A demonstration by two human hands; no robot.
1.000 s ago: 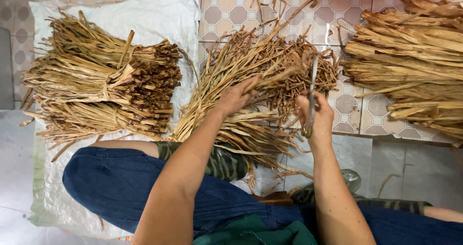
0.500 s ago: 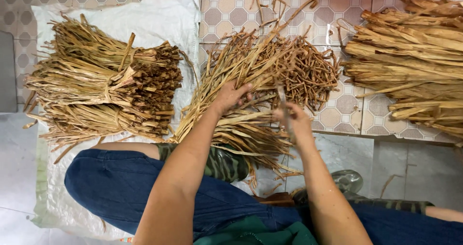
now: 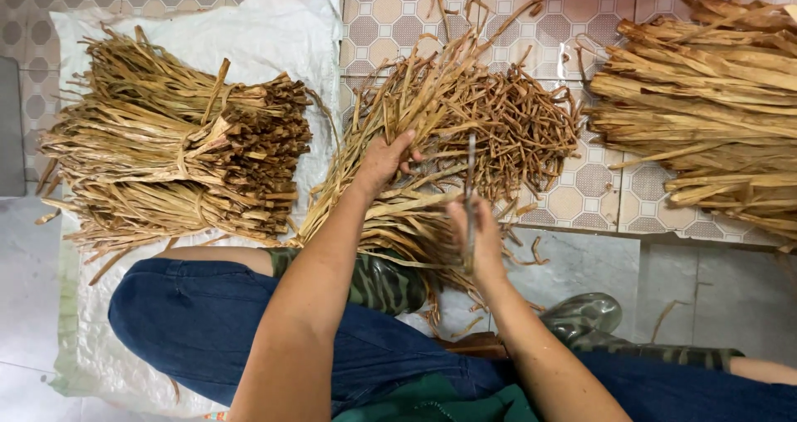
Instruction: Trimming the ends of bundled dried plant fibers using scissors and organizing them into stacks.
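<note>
Far left, a tied bundle of dried plant strips [image 3: 178, 160] lies on a white woven sack [image 3: 249, 36], bound about its middle with a strip of the same material, cut ends facing right; the binding keeps the strips aligned and the sack keeps them off the tiled floor [image 3: 398, 7]. My legs in blue trousers [image 3: 191, 331] are folded beneath the work, a green camouflage rubber boot [image 3: 382, 281] just under the centre pile. In the centre, a loose sheaf of dried strips [image 3: 440, 123] fans out from my lap toward the tiles, darker curled ends at its far right. My left hand [image 3: 383, 160] rests on the sheaf, fingers bent over several strips; its grip is partly closed, pressing them down, seemingly to steady the sheaf. My right hand [image 3: 477, 239] sits just right of it and nearer me, its grip closed on a thin metal blade [image 3: 471, 185] held upright, tip pointing away over the strips; whether it touches them I cannot tell. A second boot [image 3: 585, 318] lies near my right forearm. Far right, well apart, an untied heap of broader pale strips [image 3: 706, 115] lies on the tiles.
</note>
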